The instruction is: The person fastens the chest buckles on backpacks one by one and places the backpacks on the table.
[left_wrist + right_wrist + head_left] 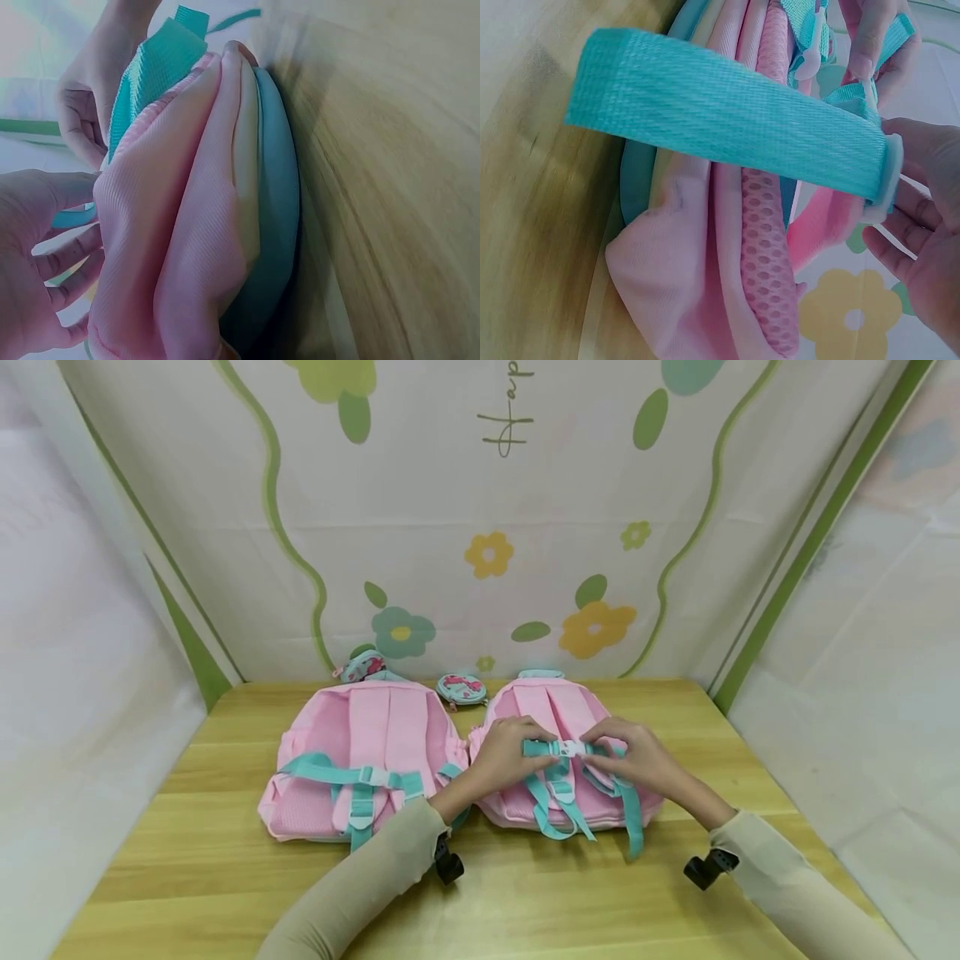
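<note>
Two pink backpacks lie side by side on the table, shoulder straps facing up. Over the right backpack point(517, 797), both hands meet at a white plastic buckle point(572, 748) on its teal chest strap point(536, 748). My left hand point(501, 756) pinches the buckle's left side between thumb and fingers. From the other side, my right hand point(637, 756) pinches its right end. The two buckle halves look joined, though fingertips cover part of them. In the right wrist view, a loose teal webbing end point(727, 105) hangs from a white slider point(885, 180) beside the right hand.
To the left is the other pink backpack point(322, 802), its teal chest strap point(322, 768) lying across it with a white buckle point(373, 777). Small round printed pouches point(461, 689) sit behind the backpacks. A flowered cloth point(420, 552) hangs behind the wooden table point(525, 902).
</note>
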Demonstrator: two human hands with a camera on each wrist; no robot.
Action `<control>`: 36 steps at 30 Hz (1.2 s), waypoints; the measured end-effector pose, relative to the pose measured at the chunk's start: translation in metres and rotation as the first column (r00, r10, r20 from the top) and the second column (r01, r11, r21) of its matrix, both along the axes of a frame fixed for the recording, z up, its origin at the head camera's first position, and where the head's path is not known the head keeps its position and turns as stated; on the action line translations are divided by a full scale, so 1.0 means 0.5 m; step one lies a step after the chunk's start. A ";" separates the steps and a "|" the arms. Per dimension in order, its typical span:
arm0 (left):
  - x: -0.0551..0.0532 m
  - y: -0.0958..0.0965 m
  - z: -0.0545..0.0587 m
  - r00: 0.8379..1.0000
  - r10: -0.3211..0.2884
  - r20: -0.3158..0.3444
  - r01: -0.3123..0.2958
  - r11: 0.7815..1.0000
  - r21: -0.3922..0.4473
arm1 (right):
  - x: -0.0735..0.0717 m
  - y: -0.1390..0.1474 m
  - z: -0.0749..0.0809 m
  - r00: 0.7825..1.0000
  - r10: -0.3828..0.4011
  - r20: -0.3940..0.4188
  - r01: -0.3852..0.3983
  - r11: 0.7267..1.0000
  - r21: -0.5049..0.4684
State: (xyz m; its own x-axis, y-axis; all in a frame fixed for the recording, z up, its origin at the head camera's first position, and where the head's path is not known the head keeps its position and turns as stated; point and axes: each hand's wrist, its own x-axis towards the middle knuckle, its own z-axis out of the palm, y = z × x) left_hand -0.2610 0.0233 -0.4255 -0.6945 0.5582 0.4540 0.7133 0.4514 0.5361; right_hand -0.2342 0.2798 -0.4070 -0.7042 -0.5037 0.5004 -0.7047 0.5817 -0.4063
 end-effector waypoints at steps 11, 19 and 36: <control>0.009 0.004 0.015 0.973 0.054 -0.223 -0.100 0.974 -0.203 | -0.004 -0.006 0.002 0.994 -0.005 -0.105 0.010 0.999 0.040; 0.010 0.003 0.011 0.959 0.051 -0.277 -0.114 0.970 -0.216 | -0.001 -0.014 0.005 0.981 -0.001 -0.192 0.017 0.996 0.086; 0.001 -0.004 -0.004 0.976 0.055 -0.209 -0.070 0.995 -0.068 | -0.005 -0.019 -0.010 0.965 0.024 -0.263 -0.004 0.997 0.077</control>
State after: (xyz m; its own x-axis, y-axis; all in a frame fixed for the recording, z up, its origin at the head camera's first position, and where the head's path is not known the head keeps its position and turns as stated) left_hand -0.2603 0.0211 -0.4275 -0.6242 0.5542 0.5507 0.7745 0.5314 0.3430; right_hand -0.2365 0.2701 -0.4118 -0.5453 -0.5558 0.6275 -0.7892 0.5927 -0.1608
